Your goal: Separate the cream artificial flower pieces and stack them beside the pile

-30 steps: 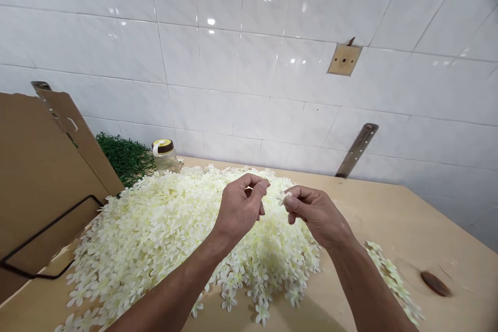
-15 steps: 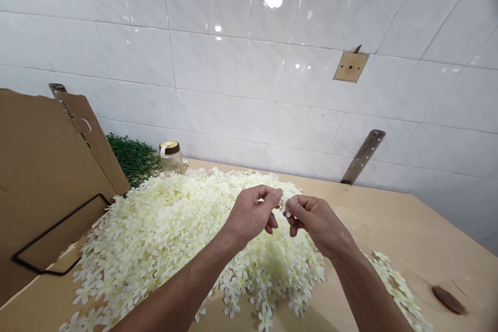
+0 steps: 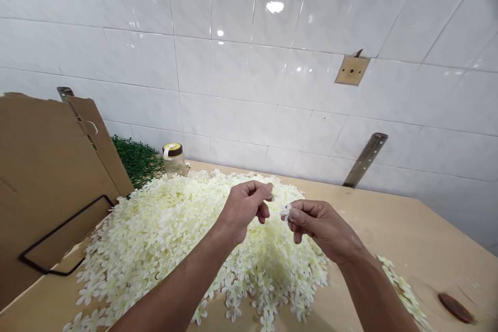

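Observation:
My right hand (image 3: 321, 225) pinches a small white artificial flower (image 3: 286, 212) between thumb and forefinger. To its left, my left hand (image 3: 249, 205) is closed, thumb against forefinger; whatever lies between those fingertips is too small to make out. A gap separates the two hands. Beneath both of them spreads a large heap of white and pale yellow artificial flowers (image 3: 167, 228) on the tan table (image 3: 389, 228). Partly behind my right forearm lies a row of similar flowers (image 3: 402, 288).
A lidded jar (image 3: 175, 160) stands behind the heap, beside green artificial foliage (image 3: 138, 162). On the left rises a cardboard box (image 3: 50, 166) with a black metal frame (image 3: 66, 228) before it. A brown oval object (image 3: 456, 307) lies front right. Tiled wall (image 3: 233, 72) closes the back.
My hands have drawn apart, the left moving leftward. The flower in my right fingers now shows more plainly. The view has shifted slightly.

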Demonstrator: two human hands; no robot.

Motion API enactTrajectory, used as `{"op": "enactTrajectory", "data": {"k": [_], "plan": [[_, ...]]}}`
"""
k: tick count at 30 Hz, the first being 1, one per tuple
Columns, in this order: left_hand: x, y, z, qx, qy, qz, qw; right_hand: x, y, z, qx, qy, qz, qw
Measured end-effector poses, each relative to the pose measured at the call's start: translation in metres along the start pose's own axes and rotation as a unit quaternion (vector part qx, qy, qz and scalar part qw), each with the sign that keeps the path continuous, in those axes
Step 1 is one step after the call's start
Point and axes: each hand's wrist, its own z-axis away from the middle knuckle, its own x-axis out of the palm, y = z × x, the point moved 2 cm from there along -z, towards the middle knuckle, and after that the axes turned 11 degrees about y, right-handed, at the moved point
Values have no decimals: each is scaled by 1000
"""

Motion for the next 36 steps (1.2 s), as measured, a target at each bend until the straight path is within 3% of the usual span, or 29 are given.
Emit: {"op": "enactTrajectory", "data": {"k": [4,11,21,24,28,36], "plan": [[-6,3,-5,8,38,21,999,0,0,0,0,4,3,1000],[-7,5,-4,7,43,24,999,1,4,-2,5,34,31,999],[-3,0,-4,24,28,-22,999,1,21,-10,-3,97,210,973],[-2,-3,-2,67,46,-91,993,5,19,-8,-29,115,146,982],[3,-7,3,123,37,-138,982,15,12,-4,-40,94,21,995],[10,-12,11,144,44,-147,978,17,15,-5,-32,152,-19,988]]}}
